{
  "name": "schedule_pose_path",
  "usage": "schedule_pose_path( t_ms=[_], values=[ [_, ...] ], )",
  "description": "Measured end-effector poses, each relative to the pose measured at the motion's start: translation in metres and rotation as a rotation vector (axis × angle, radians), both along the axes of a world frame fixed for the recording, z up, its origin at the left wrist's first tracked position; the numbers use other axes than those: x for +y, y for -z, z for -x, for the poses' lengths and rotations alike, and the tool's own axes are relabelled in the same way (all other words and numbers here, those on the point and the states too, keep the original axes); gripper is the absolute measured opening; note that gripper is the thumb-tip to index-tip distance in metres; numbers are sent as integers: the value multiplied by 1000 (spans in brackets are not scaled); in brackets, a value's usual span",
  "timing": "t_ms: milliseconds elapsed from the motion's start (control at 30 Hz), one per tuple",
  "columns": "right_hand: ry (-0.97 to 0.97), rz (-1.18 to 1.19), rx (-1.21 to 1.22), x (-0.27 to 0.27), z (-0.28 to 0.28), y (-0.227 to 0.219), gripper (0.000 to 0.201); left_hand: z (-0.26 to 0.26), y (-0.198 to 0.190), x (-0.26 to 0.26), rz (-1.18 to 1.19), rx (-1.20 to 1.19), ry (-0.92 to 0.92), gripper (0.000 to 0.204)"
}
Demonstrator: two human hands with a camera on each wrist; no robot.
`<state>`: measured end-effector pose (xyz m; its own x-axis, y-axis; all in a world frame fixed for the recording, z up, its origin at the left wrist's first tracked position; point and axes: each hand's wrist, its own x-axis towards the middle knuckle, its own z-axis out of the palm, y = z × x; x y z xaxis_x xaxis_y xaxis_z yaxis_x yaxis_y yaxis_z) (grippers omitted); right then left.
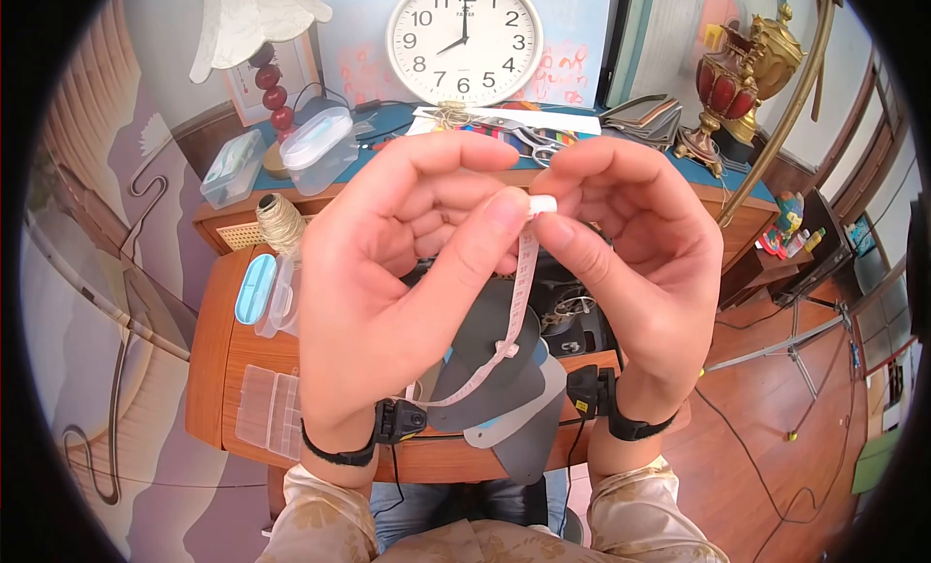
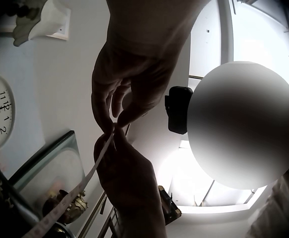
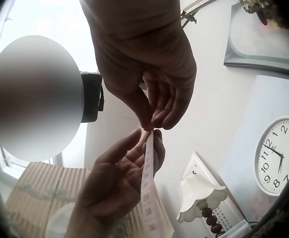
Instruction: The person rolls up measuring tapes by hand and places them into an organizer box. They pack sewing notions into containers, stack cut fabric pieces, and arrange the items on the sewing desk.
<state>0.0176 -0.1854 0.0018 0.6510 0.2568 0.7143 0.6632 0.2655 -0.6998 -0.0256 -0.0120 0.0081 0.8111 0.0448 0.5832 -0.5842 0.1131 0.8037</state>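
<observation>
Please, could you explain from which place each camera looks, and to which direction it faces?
Head: worn on the head, facing forward and down at the desk; shows the left grip, right grip, forearms and sleeves.
Left wrist: on that wrist, looking upward past the left grip to the wall; shows both grips and the blurred head.
Right wrist: on that wrist, likewise upward past the right grip; shows both grips and the head.
Shared by all: the tape measure and clock.

Open air between left hand (image 1: 388, 272) and right hand (image 1: 650, 262) below the thumbs, tape measure (image 1: 520, 282) hanging through it, thread cone (image 1: 280, 225) and blue case (image 1: 255, 289) obstructing the left side of the bench (image 1: 215, 350), cable (image 1: 397, 471) dangling under each wrist
</observation>
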Motion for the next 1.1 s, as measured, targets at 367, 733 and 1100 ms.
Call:
schedule_pose_path(
  t_ms=[367, 733, 1100],
  values=[
    [-81, -37, 201, 1, 5, -4, 34, -7, 5, 0, -72, -161, -50, 38],
    [-15, 72, -40, -3, -1, -1, 38, 0, -1, -3, 42, 24, 16, 30],
    [-73, -6, 142, 1, 1, 0, 37, -6, 5, 1, -99, -171, -27, 38]
  ],
)
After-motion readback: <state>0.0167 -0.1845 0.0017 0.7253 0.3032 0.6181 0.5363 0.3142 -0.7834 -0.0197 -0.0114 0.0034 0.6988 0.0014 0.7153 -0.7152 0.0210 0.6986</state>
